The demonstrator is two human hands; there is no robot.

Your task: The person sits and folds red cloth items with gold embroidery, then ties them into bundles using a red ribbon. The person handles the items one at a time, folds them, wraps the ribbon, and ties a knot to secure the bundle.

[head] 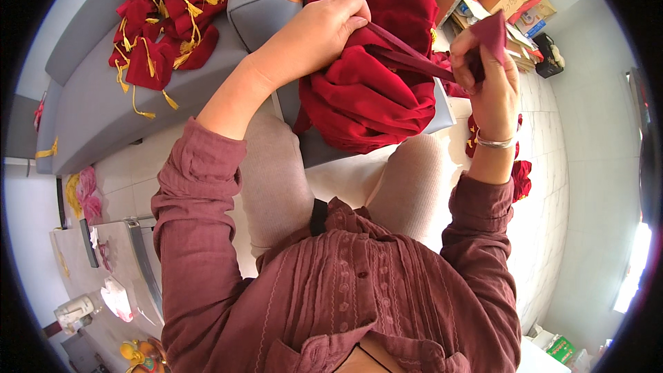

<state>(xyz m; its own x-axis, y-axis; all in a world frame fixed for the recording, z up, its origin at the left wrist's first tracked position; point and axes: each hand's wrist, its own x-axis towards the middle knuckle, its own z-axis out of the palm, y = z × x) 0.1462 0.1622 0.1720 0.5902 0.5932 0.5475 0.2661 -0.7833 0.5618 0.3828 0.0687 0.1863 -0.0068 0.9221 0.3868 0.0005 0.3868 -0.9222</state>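
A heap of red velvet fabric [373, 109] rests on a grey seat in front of my knees. Over it, my left hand [336, 23] pinches a narrow dark red fabric strip [401, 45] between thumb and forefinger. The strip runs across to my right hand [489, 75], whose fingers grip its other part. A folded maroon end [492, 36] sticks up above those fingers. A second length of the strip passes just below the first and partly lies over the velvet. Where the strip meets the heap is hard to make out.
Red velvet pieces with yellow tassels [166, 20] lie piled on the grey sofa [103, 98] at left. Cardboard and packages [518, 10] crowd the upper right. More red pieces [520, 181] are on the tiled floor. A table [124, 248] at lower left bears tissues and other items.
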